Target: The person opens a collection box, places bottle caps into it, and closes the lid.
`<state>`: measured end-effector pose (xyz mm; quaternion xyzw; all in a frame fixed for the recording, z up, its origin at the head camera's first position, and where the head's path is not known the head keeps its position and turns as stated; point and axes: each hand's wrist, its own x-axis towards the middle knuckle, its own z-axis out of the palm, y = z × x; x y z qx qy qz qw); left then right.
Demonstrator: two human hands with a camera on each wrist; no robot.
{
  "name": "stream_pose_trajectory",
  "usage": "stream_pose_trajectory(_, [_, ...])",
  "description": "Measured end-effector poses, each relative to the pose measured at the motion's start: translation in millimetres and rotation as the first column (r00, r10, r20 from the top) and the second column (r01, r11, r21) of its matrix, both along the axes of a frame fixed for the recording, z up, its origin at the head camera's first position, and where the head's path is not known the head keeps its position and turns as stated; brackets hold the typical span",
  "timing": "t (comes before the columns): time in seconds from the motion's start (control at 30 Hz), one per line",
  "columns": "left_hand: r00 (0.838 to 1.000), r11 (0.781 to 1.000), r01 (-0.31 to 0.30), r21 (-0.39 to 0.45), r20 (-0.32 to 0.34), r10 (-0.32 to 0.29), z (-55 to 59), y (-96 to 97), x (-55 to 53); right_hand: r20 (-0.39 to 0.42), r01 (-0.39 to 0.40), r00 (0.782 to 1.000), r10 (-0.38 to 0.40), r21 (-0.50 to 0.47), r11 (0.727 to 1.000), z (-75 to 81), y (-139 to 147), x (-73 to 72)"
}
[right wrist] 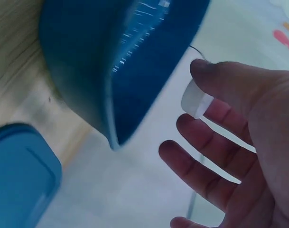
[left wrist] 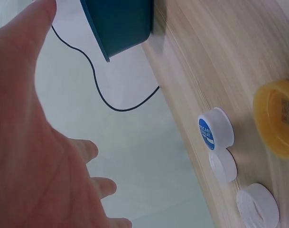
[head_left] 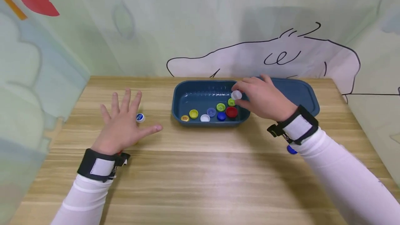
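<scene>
Between thumb and fingers, my right hand (head_left: 264, 98) pinches a translucent white bottle cap (head_left: 236, 95) above the right end of a dark blue plastic box (head_left: 179, 96). Inside the box lie several caps, among them a red cap (head_left: 231, 112), a yellow cap (head_left: 193, 114) and a white cap (head_left: 205, 118). My left hand (head_left: 120, 127) is spread, fingers straight, over the table at the left. Beneath it are a white cap with a blue label (left wrist: 215, 129), other white caps (left wrist: 258, 206) and an orange-yellow cap (left wrist: 277, 118), mostly hidden in the head view.
The box's blue lid (head_left: 297, 96) lies right of the box, partly behind my right hand. A blue cap (head_left: 292, 149) sits by my right forearm. A printed cloth wall (head_left: 203, 27) rises behind the wooden table (head_left: 200, 183).
</scene>
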<state>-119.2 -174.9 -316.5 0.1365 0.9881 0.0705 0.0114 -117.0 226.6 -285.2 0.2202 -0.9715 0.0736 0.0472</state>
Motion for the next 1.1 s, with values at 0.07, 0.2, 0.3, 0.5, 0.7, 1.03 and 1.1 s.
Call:
stream_pose_trajectory(0.07, [1.0, 1.0, 0.001, 0.001, -0.004, -0.001, -0.5, 1.0, 1.1, 0.018, 0.008, 1.0, -0.008, 0.004, 1.0, -7.1, -5.8, -10.1])
stream_pose_trajectory(0.2, [1.0, 1.0, 0.004, 0.002, -0.004, -0.004, -2.1, 2.6, 2.6, 0.059, 0.023, 0.998, -0.023, 0.007, 1.0, -21.0, -15.7, -26.7])
stream_pose_trajectory(0.3, [1.0, 1.0, 0.006, 0.001, -0.003, -0.006, -2.5, 3.5, 3.7, 0.076, 0.033, 0.996, -0.034, 0.017, 0.999, -28.2, -20.7, -34.9])
stream_pose_trajectory(0.5, [1.0, 1.0, -0.002, -0.007, -0.004, 0.002, -0.9, 3.9, 5.9, 0.069, 0.044, 0.996, -0.047, 0.043, 0.998, -28.9, -20.6, -36.8])
stream_pose_trajectory(0.7, [1.0, 1.0, -0.004, -0.011, 0.002, 0.004, 0.7, 3.8, 6.3, 0.044, 0.059, 0.997, -0.062, 0.049, 0.997, -8.6, -0.9, -13.4])
stream_pose_trajectory(1.03, [1.0, 1.0, -0.006, 0.001, 0.01, 0.006, -1.9, 1.1, 4.5, 0.13, 0.113, 0.983, -0.127, 0.113, 0.987, 3.6, 61.9, 53.5])
stream_pose_trajectory(1.1, [1.0, 1.0, -0.005, 0.001, 0.009, 0.005, -2.9, 1.0, 3.9, 0.168, 0.121, 0.975, -0.144, 0.138, 0.983, -0.5, 72.4, 66.8])
